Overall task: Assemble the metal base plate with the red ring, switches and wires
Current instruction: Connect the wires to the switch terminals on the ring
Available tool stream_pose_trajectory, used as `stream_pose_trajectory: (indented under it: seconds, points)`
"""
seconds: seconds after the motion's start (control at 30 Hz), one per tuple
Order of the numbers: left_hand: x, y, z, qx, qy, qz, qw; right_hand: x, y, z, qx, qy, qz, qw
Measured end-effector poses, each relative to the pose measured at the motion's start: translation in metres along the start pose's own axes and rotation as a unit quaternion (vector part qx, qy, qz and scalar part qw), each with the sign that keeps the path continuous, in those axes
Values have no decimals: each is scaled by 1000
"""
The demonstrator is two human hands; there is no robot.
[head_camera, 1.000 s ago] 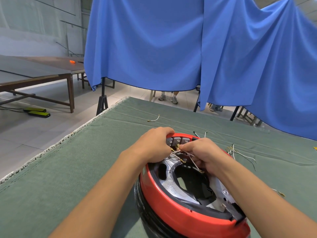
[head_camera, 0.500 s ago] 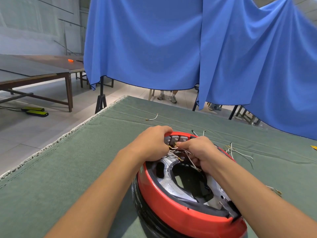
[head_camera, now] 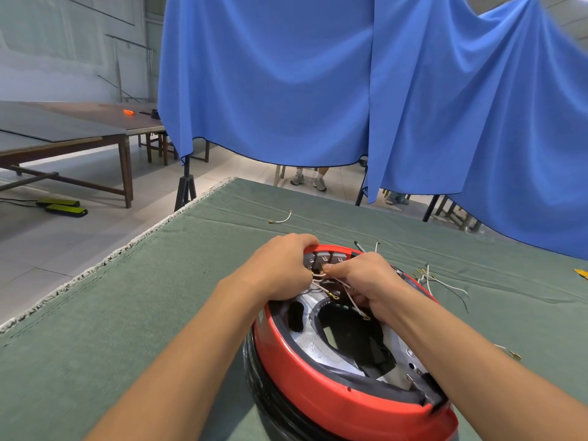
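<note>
A: Now, where's the round red plastic ring?
B: On the green cloth-covered surface, silver metal base plate inside it.
A: Grip?
B: Left hand and right hand at the ring's far rim, each pinching thin white wires beside the grey switches.

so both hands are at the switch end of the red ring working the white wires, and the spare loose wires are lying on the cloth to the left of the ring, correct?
Not quite. The head view shows both the left hand and right hand at the far, switch end of the red ring, on the white wires. But the bunch of spare loose wires lies on the green cloth to the right of the ring, not the left.
</note>
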State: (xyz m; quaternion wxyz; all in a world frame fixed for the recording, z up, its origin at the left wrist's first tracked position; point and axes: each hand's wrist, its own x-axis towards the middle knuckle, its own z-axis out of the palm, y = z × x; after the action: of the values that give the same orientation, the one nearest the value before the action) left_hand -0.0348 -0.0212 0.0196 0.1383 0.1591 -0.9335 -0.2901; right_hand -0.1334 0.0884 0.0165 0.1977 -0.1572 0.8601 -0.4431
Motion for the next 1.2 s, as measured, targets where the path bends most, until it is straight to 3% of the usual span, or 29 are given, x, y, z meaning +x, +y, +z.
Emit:
stream_pose_trajectory:
  seconds: [0.4, 0.57, 0.67, 0.83, 1.2]
  points:
    - [3, -3, 0, -25, -5, -1, 1000, -2, -1, -3, -12, -12, -11, 1000]
    - [3, -3, 0, -39, -16, -3, 999, -11, 3, -8, -194, 141, -107, 965]
    - [3, -4, 0, -47, -20, -3, 999, -16, 3, -11, -181, 191, -180, 948]
    - [3, -4, 1, -47, -11, -6, 999, -21, -1, -2, -226, 144, -279, 922]
    - [6, -8, 3, -101, 18, -43, 994, -22, -2, 5, -321, 113, -289, 895]
